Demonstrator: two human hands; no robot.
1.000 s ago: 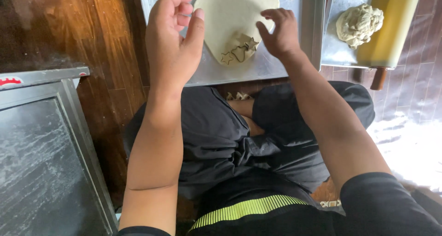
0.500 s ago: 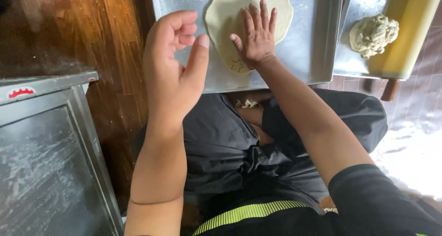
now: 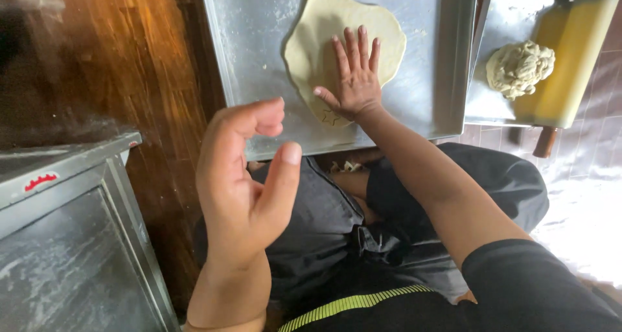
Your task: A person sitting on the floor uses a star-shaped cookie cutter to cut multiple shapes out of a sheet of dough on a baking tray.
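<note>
The right hand (image 3: 353, 79) is flat, fingers spread, palm pressed down on the rolled-out sheet of dough (image 3: 324, 37), gripping nothing, just bearing on the near part of the sheet. Right beside the heel of that palm, on the thumb side, a star-shaped cut (image 3: 332, 117) shows in the dough's near edge. Whether a cutter sits under the palm cannot be told; the hand hides that spot. The dough sheet spreads out beyond the fingertips and to both sides of the hand, lying on a floured metal tray (image 3: 259, 60) whose bare surface runs on past the thumb side and the little-finger side alike. The left hand (image 3: 243, 176) is raised off the tray, nearer the body than the right, loosely cupped with the thumb up and the fingers curled; it holds nothing and touches nothing. Out past the right hand's little-finger side, well apart from it, a second tray (image 3: 499, 79) carries a rough lump of dough (image 3: 520, 69), and that lump is touching a pale yellow rolling pin (image 3: 580, 53) lying at a slant. On the far side of the left hand stands a dusty grey metal surface (image 3: 58, 254), with dark wooden floor (image 3: 129, 66) between it and the tray.
</note>
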